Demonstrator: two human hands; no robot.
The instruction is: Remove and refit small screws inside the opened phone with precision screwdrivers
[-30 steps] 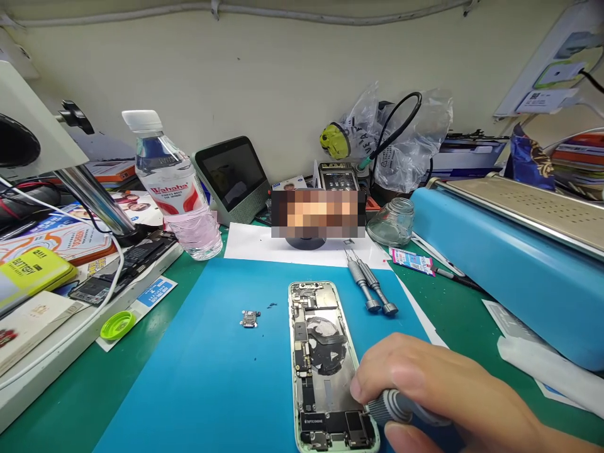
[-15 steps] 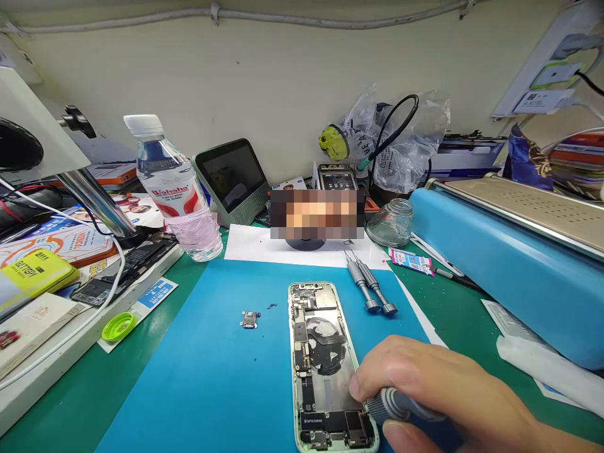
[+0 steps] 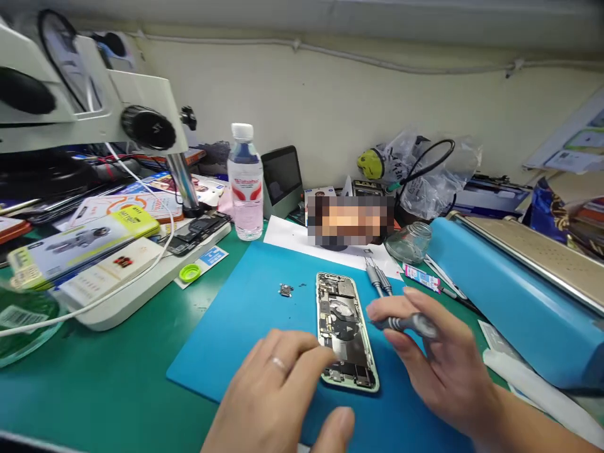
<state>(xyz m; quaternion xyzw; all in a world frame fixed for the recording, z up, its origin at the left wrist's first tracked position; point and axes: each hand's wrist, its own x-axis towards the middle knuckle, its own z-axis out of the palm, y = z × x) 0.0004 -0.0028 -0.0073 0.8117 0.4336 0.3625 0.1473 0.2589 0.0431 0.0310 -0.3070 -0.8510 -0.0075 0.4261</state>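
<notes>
An opened phone [image 3: 346,333] with a pale green frame and bare inner parts lies on the blue mat [image 3: 245,302]. My left hand [image 3: 283,390] hovers at its lower left edge, thumb and fingers apart, holding nothing; whether a fingertip touches the phone is unclear. To the right of the phone, my right hand [image 3: 438,358] grips a grey screwdriver [image 3: 401,323] between thumb and fingers. Two more grey screwdrivers [image 3: 379,277] lie behind that hand, partly covered by it. Left of the phone rests a small metal phone part [image 3: 285,290] with tiny dark bits beside it.
A water bottle [image 3: 246,182] and a small screen [image 3: 282,176] stand at the back. Boxes [image 3: 85,239] and a microscope stand [image 3: 146,119] fill the left. At right are a glass jar [image 3: 413,242] and a long blue machine [image 3: 514,302]. A blurred patch hides something behind the mat.
My left hand has come into view beside the phone. My right hand has lifted the screwdriver off the phone's lower right edge. The view has turned left and drawn back.
</notes>
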